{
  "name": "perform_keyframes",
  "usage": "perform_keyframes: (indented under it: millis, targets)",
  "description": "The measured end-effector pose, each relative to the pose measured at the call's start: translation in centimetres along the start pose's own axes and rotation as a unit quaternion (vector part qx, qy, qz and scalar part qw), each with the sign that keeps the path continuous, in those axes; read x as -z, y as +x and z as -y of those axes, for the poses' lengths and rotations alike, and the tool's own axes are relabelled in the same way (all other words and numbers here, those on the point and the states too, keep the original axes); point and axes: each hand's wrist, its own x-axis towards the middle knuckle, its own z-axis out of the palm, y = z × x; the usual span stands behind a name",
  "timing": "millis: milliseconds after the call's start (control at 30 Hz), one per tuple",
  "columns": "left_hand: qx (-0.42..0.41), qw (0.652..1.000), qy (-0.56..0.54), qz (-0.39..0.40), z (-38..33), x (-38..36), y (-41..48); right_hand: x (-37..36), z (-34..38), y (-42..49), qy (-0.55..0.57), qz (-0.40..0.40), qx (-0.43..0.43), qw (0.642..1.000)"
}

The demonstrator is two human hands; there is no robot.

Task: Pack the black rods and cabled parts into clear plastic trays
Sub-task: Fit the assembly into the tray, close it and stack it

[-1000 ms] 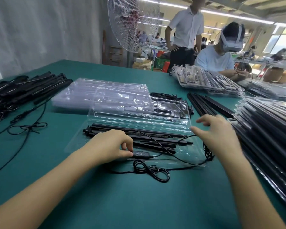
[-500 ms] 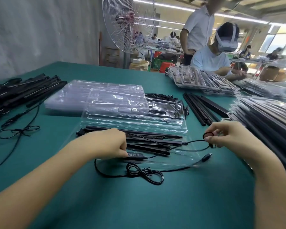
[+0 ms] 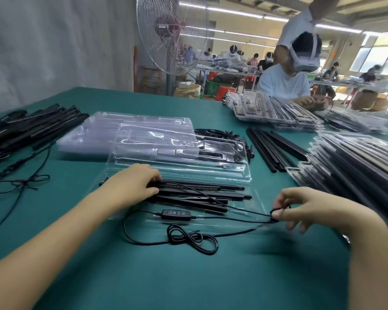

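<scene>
Pinching a small loop of cable (image 3: 233,233) with the right grip (image 3: 300,209), while the left grip (image 3: 132,186) lies over the rods (image 3: 199,193) in the tray (image 3: 255,204), can't tell if it's clamped. Risk imo: a tug drags the controller (image 3: 176,214) off the tray's near edge or snags the coil (image 3: 193,239) on the counter (image 3: 188,276). Half a sec ago the left was pinching the controller; now it's let go.

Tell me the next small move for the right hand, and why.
Probably draw the pinched cable leftward into the tray: the right hand pinches a loop near the tray's right edge, the tied coil lies outside it, and the left hand holds the rods.
</scene>
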Motion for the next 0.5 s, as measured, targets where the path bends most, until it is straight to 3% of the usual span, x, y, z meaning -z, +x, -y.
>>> perform_keyframes:
  millis: [133,333,500]
  targets:
    - [-0.029,0.995,-0.070,-0.063,0.9,-0.6,0.0,0.0,-0.3,0.5,-0.012,0.006,-0.015,1.000]
    - [-0.080,0.988,-0.127,-0.041,1.7,-0.3,-0.4,0.4,-1.2,0.9,-0.027,-0.021,-0.030,0.999]
    - [-0.077,0.995,-0.054,-0.022,1.3,-0.4,-0.4,0.3,-1.1,1.4,-0.055,-0.049,-0.036,0.997]
